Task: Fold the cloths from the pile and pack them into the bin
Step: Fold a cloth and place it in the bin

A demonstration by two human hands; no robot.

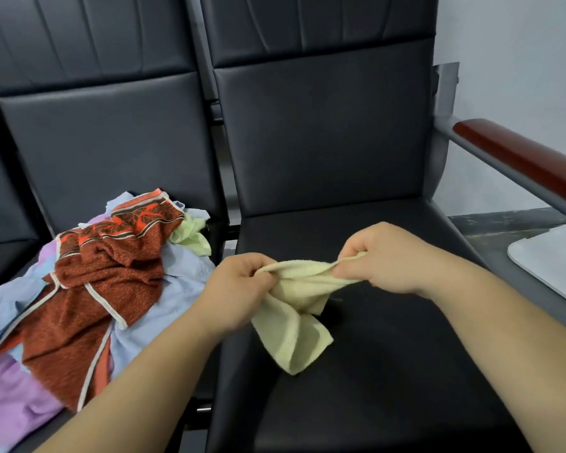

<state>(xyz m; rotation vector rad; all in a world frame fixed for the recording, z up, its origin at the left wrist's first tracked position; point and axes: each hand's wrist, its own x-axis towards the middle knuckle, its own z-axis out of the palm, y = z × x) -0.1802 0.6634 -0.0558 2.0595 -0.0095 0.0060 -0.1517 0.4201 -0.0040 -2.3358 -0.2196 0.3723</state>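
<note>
both hands on yellow cloth

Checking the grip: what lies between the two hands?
A bunched stretch of the pale yellow cloth, gripped by left hand and right hand, in the head view.

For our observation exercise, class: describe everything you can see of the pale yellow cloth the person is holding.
The pale yellow cloth looks like soft terry towelling, crumpled, not yet folded. The left hand and right hand each pinch its top edge, stretched between them. The rest hangs in loose folds, its lower corner over the black chair seat; whether it touches cannot be told.
</note>
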